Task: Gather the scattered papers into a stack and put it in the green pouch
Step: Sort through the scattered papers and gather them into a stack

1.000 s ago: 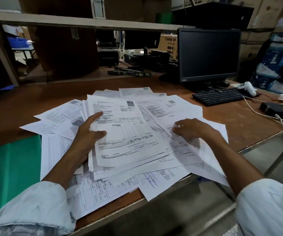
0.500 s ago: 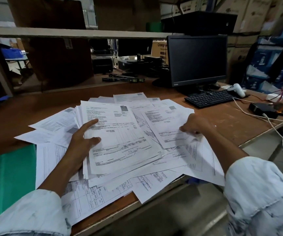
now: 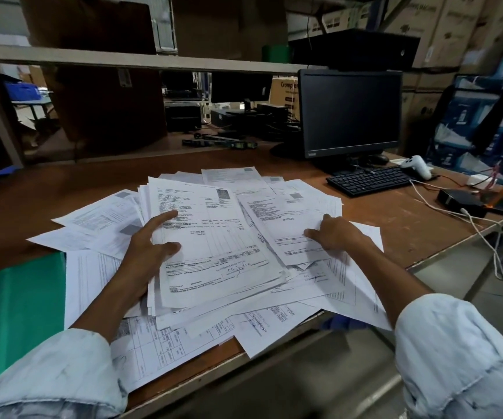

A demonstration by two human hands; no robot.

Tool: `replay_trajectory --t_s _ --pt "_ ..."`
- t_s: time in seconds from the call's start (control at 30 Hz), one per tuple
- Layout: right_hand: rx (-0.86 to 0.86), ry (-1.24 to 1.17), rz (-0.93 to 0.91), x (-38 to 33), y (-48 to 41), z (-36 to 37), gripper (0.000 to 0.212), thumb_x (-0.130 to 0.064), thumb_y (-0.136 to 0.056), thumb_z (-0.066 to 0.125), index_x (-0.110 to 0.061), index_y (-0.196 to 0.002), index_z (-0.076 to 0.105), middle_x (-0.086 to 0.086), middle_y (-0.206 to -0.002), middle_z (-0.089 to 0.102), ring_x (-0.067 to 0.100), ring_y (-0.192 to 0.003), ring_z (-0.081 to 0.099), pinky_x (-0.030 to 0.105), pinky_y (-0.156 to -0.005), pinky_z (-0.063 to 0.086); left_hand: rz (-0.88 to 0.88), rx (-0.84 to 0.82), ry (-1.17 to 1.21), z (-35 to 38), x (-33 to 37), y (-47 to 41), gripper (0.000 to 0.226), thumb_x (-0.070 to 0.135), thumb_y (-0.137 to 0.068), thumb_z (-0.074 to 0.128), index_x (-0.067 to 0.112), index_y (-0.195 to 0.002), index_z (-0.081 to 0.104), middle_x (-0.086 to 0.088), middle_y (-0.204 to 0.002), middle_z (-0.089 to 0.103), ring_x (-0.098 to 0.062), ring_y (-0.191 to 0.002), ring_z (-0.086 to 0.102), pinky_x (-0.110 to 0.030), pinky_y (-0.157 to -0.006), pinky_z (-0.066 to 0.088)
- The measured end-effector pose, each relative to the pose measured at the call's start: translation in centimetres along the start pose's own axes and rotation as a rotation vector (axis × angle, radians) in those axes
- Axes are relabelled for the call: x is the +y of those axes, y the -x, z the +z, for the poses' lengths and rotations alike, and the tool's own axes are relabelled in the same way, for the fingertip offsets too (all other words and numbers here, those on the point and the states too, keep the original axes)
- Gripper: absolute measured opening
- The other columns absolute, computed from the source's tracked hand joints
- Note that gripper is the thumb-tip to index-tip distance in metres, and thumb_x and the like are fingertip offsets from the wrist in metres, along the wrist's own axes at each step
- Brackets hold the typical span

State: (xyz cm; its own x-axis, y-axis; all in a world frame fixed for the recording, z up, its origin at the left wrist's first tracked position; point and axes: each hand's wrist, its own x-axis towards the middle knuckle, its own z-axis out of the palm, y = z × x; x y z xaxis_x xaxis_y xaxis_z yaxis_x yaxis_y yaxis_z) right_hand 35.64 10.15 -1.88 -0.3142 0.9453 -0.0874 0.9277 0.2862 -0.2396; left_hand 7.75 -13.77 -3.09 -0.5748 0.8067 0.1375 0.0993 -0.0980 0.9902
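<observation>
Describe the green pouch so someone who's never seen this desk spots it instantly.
Find the brown desk with the dark monitor at its far right. Follow the spread of white papers to the near-left corner. There lies the green pouch, the only plain coloured sheet beside printed white pages.

Dim storeroom, wooden desk (image 3: 380, 225), shelf (image 3: 123, 60)

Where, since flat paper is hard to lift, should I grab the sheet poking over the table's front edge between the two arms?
Take the overhanging sheet by its free corner, from the front, the person's side: thumb above, fingers below. That corner juts past the table edge with nothing under it; the rest lies flat beneath other papers, so probably slide it out.
</observation>
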Motion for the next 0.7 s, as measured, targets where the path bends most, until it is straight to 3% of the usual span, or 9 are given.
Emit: replay_trajectory --t_s 0.1,0.2,0.33,0.43,0.53,0.6,0.7 --pt "0.044 0.005 -0.017 -0.4 0.4 0.0 0.059 -0.048 -0.098 0.054 -0.002 -0.133 0.045 0.021 -0.13 0.057 0.036 -0.113 0.059 0.034 -0.076 0.043 0.017 0.007 -0.017 0.1 0.2 0.2 0.061 -0.012 -0.09 0.061 0.032 -0.131 0.063 0.009 -0.139 0.052 -0.009 -0.112 0.059 -0.02 -0.076 0.056" --pt "0.057 -0.064 -0.084 -0.8 0.8 0.0 0.05 -0.038 -0.096 0.061 -0.012 -0.136 0.047 0.016 -0.13 0.058 0.033 -0.11 0.061 0.034 -0.08 0.049 0.039 0.01 -0.028 0.1 0.3 0.4 0.061 -0.013 -0.089 0.06 0.031 -0.131 0.063 0.009 -0.138 0.052 0.001 -0.105 0.056 -0.009 -0.068 0.053" --pt "0.108 -0.179 -0.071 -0.6 0.5 -0.3 0.035 -0.039 -0.097 0.058 -0.011 -0.118 0.059 0.012 -0.115 0.067 0.029 -0.097 0.065 0.04 -0.087 0.055 0.03 0.01 -0.011 0.1 0.4 0.5 0.06 -0.014 -0.09 0.059 0.03 -0.131 0.063 0.009 -0.137 0.052 0.002 -0.103 0.056 -0.01 -0.066 0.053" --pt "0.177 -0.067 0.06 0.8 0.3 0.1 0.054 -0.051 -0.094 0.059 -0.003 -0.117 0.055 0.019 -0.128 0.057 0.04 -0.12 0.053 0.051 -0.102 0.043 0.03 0.012 0.002 0.2 0.4 0.5 0.061 -0.015 -0.09 0.059 0.029 -0.131 0.063 0.008 -0.134 0.054 0.002 -0.102 0.058 -0.011 -0.066 0.054" --pt "0.138 0.05 0.053 1.3 0.1 -0.2 0.059 -0.062 -0.089 0.059 -0.004 -0.082 0.053 0.02 -0.121 0.061 0.037 -0.113 0.056 0.043 -0.091 0.048 0.032 0.012 -0.01 0.2 0.3 0.4 0.061 -0.014 -0.09 0.059 0.03 -0.132 0.063 0.011 -0.132 0.053 0.005 -0.099 0.057 -0.01 -0.065 0.053" --pt "0.114 0.015 0.032 1.2 -0.3 -0.9 0.056 -0.057 -0.087 0.066 -0.002 -0.089 0.055 0.018 -0.117 0.063 0.033 -0.102 0.06 0.033 -0.078 0.047 0.028 0.01 -0.02 0.3 0.3 0.2 0.061 -0.014 -0.09 0.059 0.031 -0.132 0.062 0.014 -0.129 0.053 0.007 -0.096 0.057 -0.009 -0.063 0.053" --pt "0.142 -0.144 0.013 0.9 -0.8 -1.5 0.077 -0.042 -0.076 0.084 0.0 -0.13 0.049 0.015 -0.123 0.059 0.032 -0.112 0.058 0.032 -0.076 0.046 0.033 0.012 -0.026 0.4 0.3 0.3 0.061 -0.014 -0.09 0.059 0.029 -0.133 0.062 0.02 -0.12 0.055 0.009 -0.092 0.058 -0.008 -0.062 0.051"
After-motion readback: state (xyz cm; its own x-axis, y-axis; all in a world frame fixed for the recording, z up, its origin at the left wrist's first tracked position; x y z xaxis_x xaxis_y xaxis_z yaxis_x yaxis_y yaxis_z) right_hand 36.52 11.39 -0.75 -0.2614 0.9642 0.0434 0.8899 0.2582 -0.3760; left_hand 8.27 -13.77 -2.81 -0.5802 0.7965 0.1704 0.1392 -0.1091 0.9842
